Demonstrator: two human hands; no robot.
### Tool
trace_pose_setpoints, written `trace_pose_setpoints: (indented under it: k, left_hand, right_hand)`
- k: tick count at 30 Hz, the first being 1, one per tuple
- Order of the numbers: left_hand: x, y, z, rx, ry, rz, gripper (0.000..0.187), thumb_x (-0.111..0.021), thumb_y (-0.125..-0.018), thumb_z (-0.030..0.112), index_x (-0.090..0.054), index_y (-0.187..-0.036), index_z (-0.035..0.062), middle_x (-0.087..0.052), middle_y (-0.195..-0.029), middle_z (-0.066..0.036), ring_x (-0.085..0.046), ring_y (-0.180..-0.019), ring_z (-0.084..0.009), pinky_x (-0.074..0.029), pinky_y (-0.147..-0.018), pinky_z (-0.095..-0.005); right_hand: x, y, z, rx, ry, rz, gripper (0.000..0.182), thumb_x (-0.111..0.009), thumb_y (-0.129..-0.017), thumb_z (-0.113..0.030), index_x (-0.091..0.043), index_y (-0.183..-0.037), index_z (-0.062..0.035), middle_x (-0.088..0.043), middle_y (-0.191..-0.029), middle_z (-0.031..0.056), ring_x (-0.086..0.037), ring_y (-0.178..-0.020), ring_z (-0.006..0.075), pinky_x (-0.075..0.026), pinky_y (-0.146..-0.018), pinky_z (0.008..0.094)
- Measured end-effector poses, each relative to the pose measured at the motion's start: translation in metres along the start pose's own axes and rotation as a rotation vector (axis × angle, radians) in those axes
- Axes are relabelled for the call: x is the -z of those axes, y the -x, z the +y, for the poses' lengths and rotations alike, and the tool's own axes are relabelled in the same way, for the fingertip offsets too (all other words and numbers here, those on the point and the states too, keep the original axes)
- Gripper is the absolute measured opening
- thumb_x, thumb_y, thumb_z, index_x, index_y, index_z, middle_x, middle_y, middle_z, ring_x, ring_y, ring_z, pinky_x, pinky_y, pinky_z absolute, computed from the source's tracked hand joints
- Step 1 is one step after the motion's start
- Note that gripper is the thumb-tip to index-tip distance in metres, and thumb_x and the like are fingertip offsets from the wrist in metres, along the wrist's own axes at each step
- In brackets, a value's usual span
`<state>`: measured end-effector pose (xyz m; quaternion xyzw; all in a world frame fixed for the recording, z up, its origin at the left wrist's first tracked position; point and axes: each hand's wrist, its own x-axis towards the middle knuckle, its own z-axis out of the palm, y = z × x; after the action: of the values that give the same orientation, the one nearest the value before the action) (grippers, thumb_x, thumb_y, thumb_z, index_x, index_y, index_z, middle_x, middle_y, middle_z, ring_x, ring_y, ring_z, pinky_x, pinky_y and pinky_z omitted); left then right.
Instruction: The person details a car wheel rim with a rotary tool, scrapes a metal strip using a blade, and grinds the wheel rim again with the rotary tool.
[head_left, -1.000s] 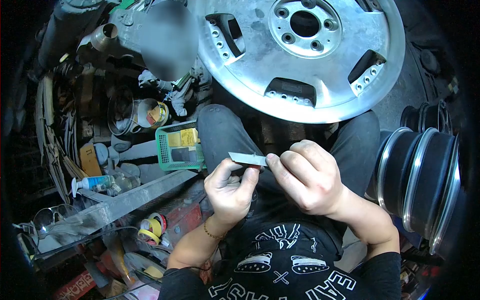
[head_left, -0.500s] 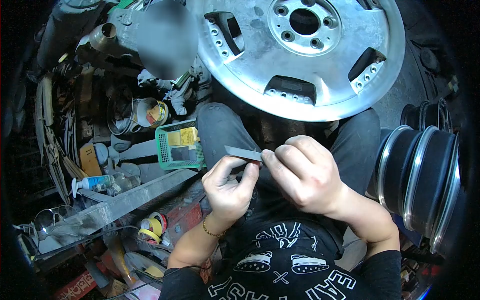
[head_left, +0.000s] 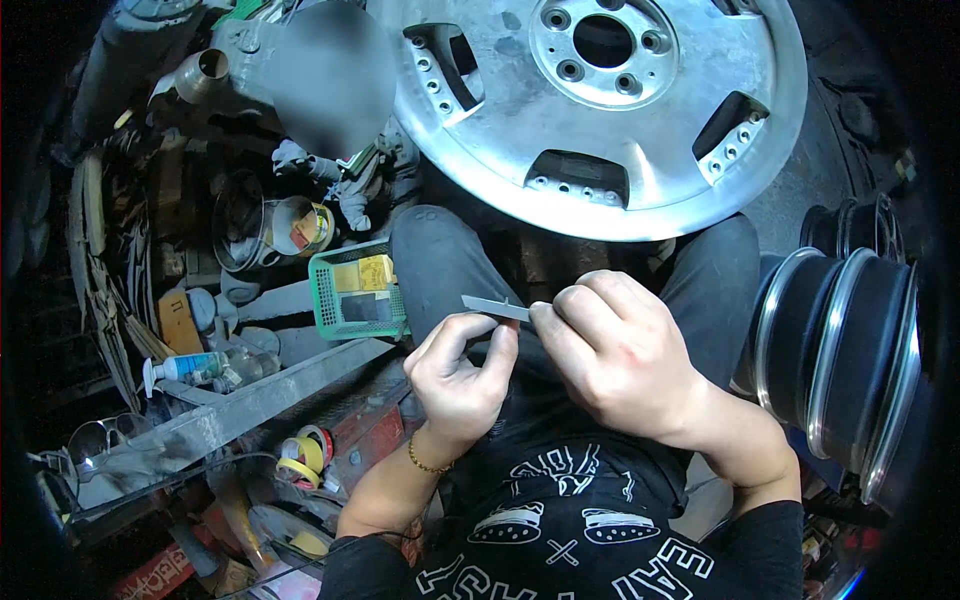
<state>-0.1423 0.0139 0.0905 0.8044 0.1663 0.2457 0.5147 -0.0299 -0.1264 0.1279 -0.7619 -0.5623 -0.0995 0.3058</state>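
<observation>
A thin, flat grey strip (head_left: 488,307) with a slanted left end, resembling a cutter blade, lies across my fingertips above my lap. My left hand (head_left: 458,375) pinches it from below between thumb and bent forefinger. Closed around its right end is my right hand (head_left: 610,345), thumb and forefinger pressed together and the other fingers curled in. That end of the strip is hidden by the fingers. Just beyond my hands, a large silver wheel disc (head_left: 480,135) with a bolt-hole centre and several cutouts is propped at my knees.
Left of my leg sits a green basket (head_left: 325,300) with yellow and dark pieces. A metal beam (head_left: 260,405) crosses the left side, near a spray bottle (head_left: 185,367) and tape rolls (head_left: 300,460). Black wheel rims (head_left: 840,350) stand at right. Buckets (head_left: 245,225) and clutter fill the upper left.
The strip has slid to the right over my left fingers, so less of it sticks out at the left. My right hand has moved slightly right; the left hand stays nearly in place.
</observation>
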Motion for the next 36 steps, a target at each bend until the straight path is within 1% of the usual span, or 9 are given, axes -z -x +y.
trace_pose_setpoints:
  k: [5,7,14,24,28,31,33,34,36]
  left_hand:
    - [0.002,0.001,0.003,-0.002,-0.015,0.001,0.010,-0.073,-0.082,-0.003,-0.063,-0.084,-0.0028,-0.063,-0.072,-0.001,-0.053,-0.066,-0.0048,-0.045,-0.060,-0.0234]
    - [0.004,0.001,0.005,0.014,-0.053,-0.019,0.010,-0.073,-0.079,-0.008,-0.065,-0.084,-0.0056,-0.069,-0.078,-0.011,-0.064,-0.070,-0.0118,-0.051,-0.066,-0.0264]
    - [0.006,0.000,0.001,0.026,-0.082,-0.033,0.012,-0.075,-0.077,-0.006,-0.066,-0.085,-0.0039,-0.069,-0.076,-0.011,-0.064,-0.067,-0.0120,-0.051,-0.063,-0.0265]
    - [0.004,0.003,0.000,0.321,0.215,-0.022,0.009,-0.074,-0.081,-0.004,-0.065,-0.085,-0.0045,-0.071,-0.079,-0.007,-0.064,-0.070,-0.0067,-0.052,-0.062,-0.0235]
    - [0.006,0.003,-0.003,0.277,0.132,-0.017,0.009,-0.073,-0.081,-0.004,-0.065,-0.084,-0.0045,-0.071,-0.080,-0.009,-0.065,-0.070,-0.0079,-0.052,-0.063,-0.0241]
    - [0.006,0.001,-0.003,0.160,0.032,-0.039,0.009,-0.073,-0.082,-0.004,-0.064,-0.084,-0.0050,-0.071,-0.080,-0.010,-0.065,-0.071,-0.0093,-0.052,-0.063,-0.0249]
    - [0.004,0.000,-0.003,0.055,0.015,-0.025,0.009,-0.073,-0.085,-0.001,-0.064,-0.085,0.0002,-0.060,-0.070,0.006,-0.044,-0.058,0.0019,-0.034,-0.049,-0.0170]
    - [0.005,0.000,-0.002,0.054,0.016,-0.026,0.009,-0.073,-0.085,-0.001,-0.064,-0.085,0.0002,-0.060,-0.070,0.006,-0.044,-0.058,0.0019,-0.034,-0.049,-0.0170]
    - [0.006,-0.001,0.001,0.070,-0.025,-0.035,0.009,-0.072,-0.082,-0.005,-0.064,-0.085,-0.0058,-0.070,-0.079,-0.012,-0.066,-0.070,-0.0112,-0.052,-0.064,-0.0256]
  right_hand:
    - [-0.010,-0.002,-0.001,0.001,0.009,0.020,0.021,-0.061,-0.068,-0.015,-0.064,-0.081,0.0013,-0.053,-0.078,0.0067,-0.055,-0.074,0.0211,-0.046,-0.066,0.0315]
    - [-0.012,-0.004,-0.002,-0.003,-0.008,0.018,0.021,-0.061,-0.068,-0.015,-0.064,-0.081,0.0012,-0.053,-0.078,0.0066,-0.055,-0.074,0.0211,-0.046,-0.066,0.0318]
    - [-0.016,-0.002,-0.001,-0.008,-0.027,0.026,0.022,-0.061,-0.070,-0.015,-0.064,-0.084,0.0015,-0.053,-0.078,0.0071,-0.055,-0.074,0.0216,-0.047,-0.066,0.0323]
    - [-0.015,0.006,0.000,0.001,-0.022,0.069,0.023,-0.063,-0.072,-0.011,-0.065,-0.089,0.0044,-0.054,-0.077,0.0075,-0.057,-0.074,0.0225,-0.049,-0.066,0.0325]
    - [-0.010,0.005,-0.002,-0.006,-0.009,0.035,0.024,-0.063,-0.071,-0.011,-0.065,-0.089,0.0043,-0.053,-0.077,0.0075,-0.057,-0.074,0.0225,-0.048,-0.066,0.0325]
    - [-0.007,0.003,-0.002,-0.009,0.007,0.013,0.024,-0.063,-0.070,-0.012,-0.065,-0.089,0.0041,-0.053,-0.077,0.0075,-0.056,-0.073,0.0226,-0.048,-0.066,0.0323]
    - [-0.007,0.003,-0.002,-0.011,0.008,0.007,0.024,-0.062,-0.070,-0.012,-0.065,-0.089,0.0039,-0.053,-0.077,0.0076,-0.056,-0.074,0.0227,-0.048,-0.067,0.0323]
    - [-0.009,0.002,-0.002,-0.012,0.004,0.008,0.024,-0.062,-0.071,-0.012,-0.065,-0.088,0.0038,-0.053,-0.077,0.0077,-0.056,-0.074,0.0228,-0.047,-0.067,0.0325]
    - [-0.011,0.002,-0.002,-0.013,0.000,0.009,0.023,-0.062,-0.072,-0.013,-0.064,-0.088,0.0036,-0.053,-0.077,0.0078,-0.056,-0.074,0.0229,-0.047,-0.067,0.0327]
